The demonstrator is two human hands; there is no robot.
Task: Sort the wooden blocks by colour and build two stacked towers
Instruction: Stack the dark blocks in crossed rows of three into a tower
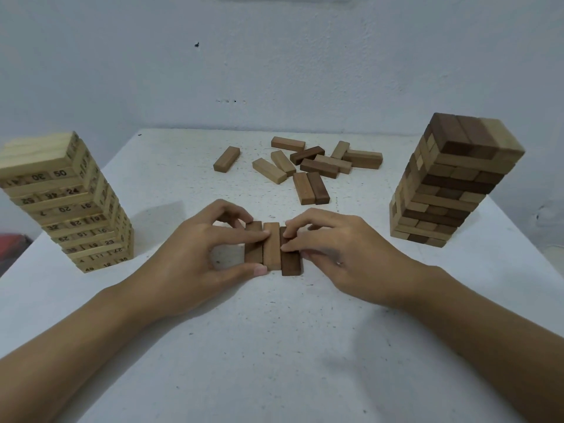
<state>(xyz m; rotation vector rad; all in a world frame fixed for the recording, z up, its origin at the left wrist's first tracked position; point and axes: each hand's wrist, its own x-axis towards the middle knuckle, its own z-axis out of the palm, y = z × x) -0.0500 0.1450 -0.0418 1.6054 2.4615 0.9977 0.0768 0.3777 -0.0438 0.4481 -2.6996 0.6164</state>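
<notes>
Three blocks make up the row (272, 250) lying flat on the table (274, 346) between my hands: a mid-brown one, a lighter one in the middle, and a dark block (292, 262) on the right, long sides touching. The row sits near the table's centre, just in front of me.

My left hand (195, 248) is curled round the left side of the row. Its thumb presses the near end, its forefinger lies across the top and reaches the middle block, and the other fingers hook over the far end. My right hand (335, 248) closes in from the other side, bent fingertips pinching the dark block against its neighbours. Neither hand is spread open. Both are clamped on the row, squeezing it together.

Beyond the row lie the loose blocks (319, 167), about eleven, scattered in browns and tans, a few overlapping. At the far left stands the pale tower (67, 203) of numbered blocks, tall and, I judge, finished. At the far right stands the brown tower (451, 184), many layers high and slightly uneven.

I judge the sorting mostly done. What remains is to lift this layer onto the brown tower and then work through the scattered pieces.
</notes>
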